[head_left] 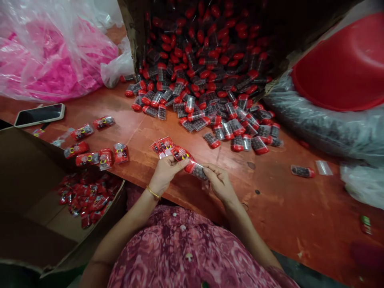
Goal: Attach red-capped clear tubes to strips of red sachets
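Note:
Between my two hands is a small clear plastic container [196, 170] with a red end and dark contents. My right hand [220, 184] pinches its right end. My left hand [168, 172] grips a printed red packet [181, 153] against the container's red end; whether the packet is around it or only touching, I cannot tell. More printed red packets [163, 145] lie fanned on the table just beyond my left fingers. Left of them, several containers in printed red wrapping [121, 153] rest near the table's front edge.
A tipped cardboard box [132, 36] spills many red-ended containers [210, 96] onto the table [276, 192]. At lower left an open carton [27, 168] holds wrapped pieces. Around them are a phone [39, 115], a pink-filled bag [57, 60] and a red basin [345, 64].

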Demonstrator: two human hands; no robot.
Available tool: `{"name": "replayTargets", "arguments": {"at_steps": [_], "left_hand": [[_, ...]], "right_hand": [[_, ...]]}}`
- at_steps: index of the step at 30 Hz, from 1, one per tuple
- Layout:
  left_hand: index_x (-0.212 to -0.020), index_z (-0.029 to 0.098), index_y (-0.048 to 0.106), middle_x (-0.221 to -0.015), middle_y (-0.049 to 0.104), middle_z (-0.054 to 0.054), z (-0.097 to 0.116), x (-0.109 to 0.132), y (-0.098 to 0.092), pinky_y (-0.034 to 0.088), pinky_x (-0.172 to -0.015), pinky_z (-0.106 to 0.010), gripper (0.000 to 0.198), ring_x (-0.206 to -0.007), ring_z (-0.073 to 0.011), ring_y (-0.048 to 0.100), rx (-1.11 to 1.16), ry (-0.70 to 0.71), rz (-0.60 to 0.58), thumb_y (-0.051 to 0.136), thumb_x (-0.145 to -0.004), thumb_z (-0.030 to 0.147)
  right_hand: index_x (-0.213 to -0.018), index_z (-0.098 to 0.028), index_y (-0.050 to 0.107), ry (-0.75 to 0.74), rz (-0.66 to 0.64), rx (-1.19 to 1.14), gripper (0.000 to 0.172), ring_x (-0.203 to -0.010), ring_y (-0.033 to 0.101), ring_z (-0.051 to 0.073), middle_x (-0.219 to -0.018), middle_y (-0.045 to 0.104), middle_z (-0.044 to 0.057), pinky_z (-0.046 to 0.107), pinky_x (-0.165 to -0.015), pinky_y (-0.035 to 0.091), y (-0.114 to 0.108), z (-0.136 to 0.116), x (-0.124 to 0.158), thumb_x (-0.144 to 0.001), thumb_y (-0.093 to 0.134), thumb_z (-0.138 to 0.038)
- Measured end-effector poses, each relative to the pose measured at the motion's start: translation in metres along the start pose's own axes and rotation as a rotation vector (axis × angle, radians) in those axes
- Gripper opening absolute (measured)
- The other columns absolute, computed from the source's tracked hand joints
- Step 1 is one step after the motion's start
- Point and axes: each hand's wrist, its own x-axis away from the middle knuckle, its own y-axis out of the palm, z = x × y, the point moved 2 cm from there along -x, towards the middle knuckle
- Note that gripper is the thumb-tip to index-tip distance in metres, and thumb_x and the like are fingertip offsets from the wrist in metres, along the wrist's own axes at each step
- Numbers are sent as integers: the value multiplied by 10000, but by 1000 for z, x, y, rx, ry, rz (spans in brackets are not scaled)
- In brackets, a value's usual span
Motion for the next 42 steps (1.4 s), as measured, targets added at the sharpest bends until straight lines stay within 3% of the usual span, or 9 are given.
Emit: {"name": "replayTargets", "arguments": {"at_steps": [7, 12, 17, 22, 36, 39, 42], "left_hand": [[-717, 128, 696, -732, 693, -16, -22, -2, 2, 468, -747, -264, 337, -670, -106, 592, 102, -38, 21, 844, -461, 290], [-658, 117, 661, -640, 661, 0, -28, -1, 1, 455, -648, -227, 340, -598, -89, 575, 192, -112, 113, 852, -437, 290], [-710, 121, 683, -682, 686, -19, -21, -1, 7, 454, -673, -239, 339, -651, -113, 607, 295, -61, 179, 844, -455, 277], [-730, 142, 681, -719, 691, 2, -21, 0, 10, 449, -705, -231, 360, -700, -109, 613, 386, -44, 192, 847, -448, 292], [-747, 142, 657, -690, 680, -14, -14, -6, 6, 475, -702, -258, 335, -723, -147, 639, 379, -6, 152, 783, -569, 397], [-732, 127, 682, -675, 679, -21, -15, -7, 4, 473, -680, -252, 350, -681, -136, 624, 311, -21, 103, 811, -519, 373], [-693, 118, 693, -660, 671, -17, -16, -8, 4, 468, -666, -234, 330, -659, -117, 601, 244, 2, 67, 828, -479, 330]], "right_hand": [[-859, -173, 582, 21, 63, -31, 357, -302, 378, 69, -383, 392, -106, 191, -354, 366, 11, 10, -4, -788, 493, -511], [-891, -177, 561, -17, 99, 35, 340, -321, 365, 55, -480, 436, -86, 187, -347, 356, 16, 14, -6, -836, 443, -492], [-812, -180, 544, 3, -108, 100, 318, -336, 364, 50, -520, 413, -83, 187, -354, 354, 30, 13, -10, -867, 393, -455], [-886, -193, 550, -177, 78, 112, 270, -508, 465, 96, -589, 456, -44, 206, -468, 412, 42, 12, -13, -875, 401, -418], [-1001, -199, 538, -307, 113, 269, 219, -785, 593, 162, -857, 621, 45, 290, -720, 472, 45, 8, -17, -893, 402, -332], [-966, -192, 538, -292, 92, 224, 228, -669, 560, 135, -774, 587, 21, 267, -641, 467, 44, 11, -15, -891, 403, -359], [-918, -197, 521, -134, 1, 61, 273, -455, 433, 85, -617, 472, -45, 218, -450, 406, 43, 15, -16, -896, 383, -432]]}}
